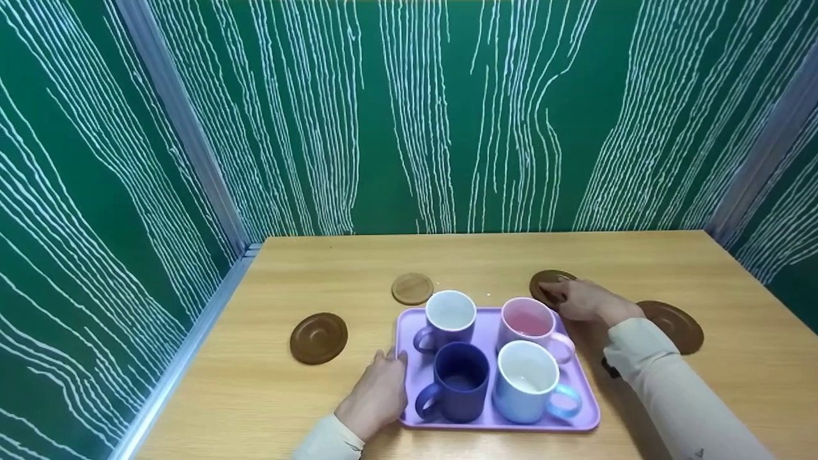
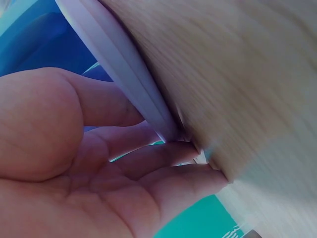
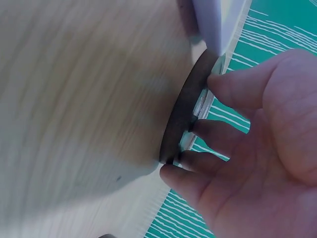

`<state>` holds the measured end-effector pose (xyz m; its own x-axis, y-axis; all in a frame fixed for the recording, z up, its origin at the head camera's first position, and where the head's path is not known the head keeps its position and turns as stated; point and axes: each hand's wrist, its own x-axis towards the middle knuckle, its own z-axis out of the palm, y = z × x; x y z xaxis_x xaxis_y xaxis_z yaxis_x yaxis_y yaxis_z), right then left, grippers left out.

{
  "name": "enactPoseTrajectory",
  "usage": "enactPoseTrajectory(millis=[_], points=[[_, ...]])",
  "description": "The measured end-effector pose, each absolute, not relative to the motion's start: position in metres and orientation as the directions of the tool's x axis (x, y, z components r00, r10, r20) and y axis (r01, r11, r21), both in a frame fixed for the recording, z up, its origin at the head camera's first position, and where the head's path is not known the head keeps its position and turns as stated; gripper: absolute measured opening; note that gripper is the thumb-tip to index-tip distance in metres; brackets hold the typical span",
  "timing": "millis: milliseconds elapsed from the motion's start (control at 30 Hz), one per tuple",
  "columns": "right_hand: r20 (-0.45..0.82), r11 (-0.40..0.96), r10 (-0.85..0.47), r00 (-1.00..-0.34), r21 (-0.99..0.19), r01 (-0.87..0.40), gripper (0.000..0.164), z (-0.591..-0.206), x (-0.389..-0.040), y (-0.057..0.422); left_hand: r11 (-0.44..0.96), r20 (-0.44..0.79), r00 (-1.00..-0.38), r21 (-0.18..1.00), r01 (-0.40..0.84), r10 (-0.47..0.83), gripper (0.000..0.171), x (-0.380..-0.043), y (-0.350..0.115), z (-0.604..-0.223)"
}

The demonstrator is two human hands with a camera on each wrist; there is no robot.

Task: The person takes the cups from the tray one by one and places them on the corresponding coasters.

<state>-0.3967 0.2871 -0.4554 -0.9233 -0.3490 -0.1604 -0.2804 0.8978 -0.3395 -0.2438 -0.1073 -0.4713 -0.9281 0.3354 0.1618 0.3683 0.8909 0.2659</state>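
Observation:
A lilac tray (image 1: pixel 418 377) holds a white-lined purple mug (image 1: pixel 457 337), a dark blue mug (image 1: pixel 470 402), a pink mug (image 1: pixel 511 329) and a pale blue mug (image 1: pixel 517 393). At the tray's left edge my left hand (image 1: pixel 377 390) grips the rim, its thumb (image 2: pixel 111 104) over the rim and the other fingers underneath, against the table. My right hand (image 1: pixel 588 300) reaches past the tray's back right corner. Its spread fingertips (image 3: pixel 178 173) touch the top of a brown round saucer (image 1: pixel 540 281), partly hidden under the hand.
A second brown saucer (image 1: pixel 319 338) lies left of the tray, and another (image 1: pixel 680 329) lies at the right, partly behind the right sleeve (image 1: pixel 677 383). A light wooden coaster (image 1: pixel 412 289) sits behind the tray. Green walls (image 1: pixel 409 128) with white lines enclose the wooden table (image 1: pixel 319 262).

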Motion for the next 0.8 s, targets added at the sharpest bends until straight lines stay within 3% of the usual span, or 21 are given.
enactPoseTrajectory(millis=[267,533,800], points=[[-0.117,0.877,-0.415,-0.902,-0.318,-0.361,0.05,-0.461,-0.402,0.284,0.891,0.139,-0.932,0.276,0.361,0.334,0.048,-0.244,-0.106,-0.473],[-0.128,0.853,-0.445,-0.886,-0.363,-0.376,0.051,-0.46,-0.406,0.275,0.895,0.128,-0.934,0.271,0.355,0.332,0.049,-0.244,-0.107,-0.473],[-0.051,0.803,-0.513,-0.857,-0.382,-0.458,0.049,-0.459,-0.408,0.268,0.894,0.158,-0.925,0.241,0.377,0.347,0.048,-0.244,-0.107,-0.472]])
